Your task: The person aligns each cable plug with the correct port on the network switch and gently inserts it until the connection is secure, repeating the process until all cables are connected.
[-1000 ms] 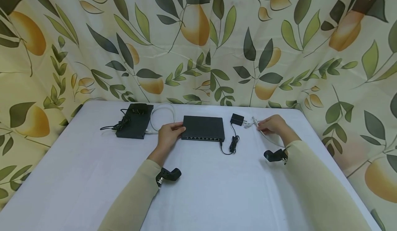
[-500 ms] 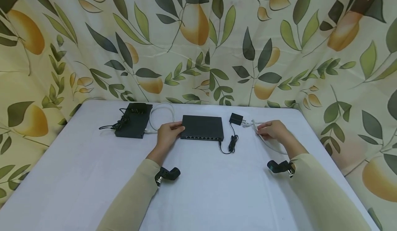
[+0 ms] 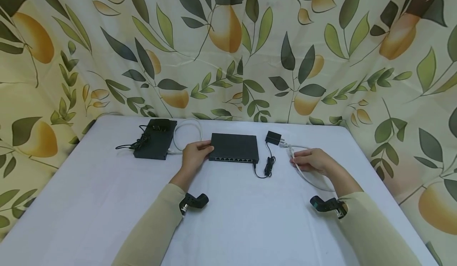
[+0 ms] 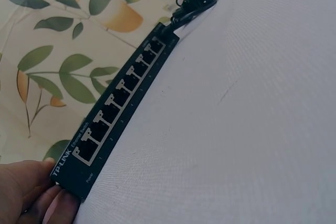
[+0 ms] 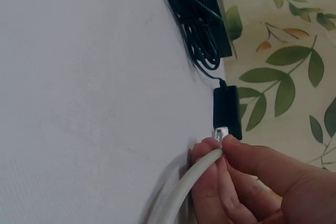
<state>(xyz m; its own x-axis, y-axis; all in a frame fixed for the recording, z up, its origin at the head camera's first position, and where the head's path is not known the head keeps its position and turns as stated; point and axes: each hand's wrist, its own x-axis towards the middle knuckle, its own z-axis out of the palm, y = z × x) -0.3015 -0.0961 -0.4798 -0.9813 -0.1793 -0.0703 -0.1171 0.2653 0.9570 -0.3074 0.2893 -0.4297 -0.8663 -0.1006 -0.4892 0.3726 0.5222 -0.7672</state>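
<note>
My left hand pinches the left end of a black Ethernet switch, its thumb on top and fingers beneath in the left wrist view. A row of ports runs along the switch's front side. A black power cord is plugged in at its right end and leads to a black power adapter. To the right, my right hand pinches a white network cable just behind its clear plug. The plug points past the fingertips, toward the adapter in the right wrist view.
A second black box lies at the back left with a bundled black cord on it. Between the box and my left hand is a looped white cable. A patterned curtain hangs behind the white-covered table.
My right hand has come nearer to me along with the white cable, and its fingers now hold the cable by the plug end. My left hand stays on the switch.
</note>
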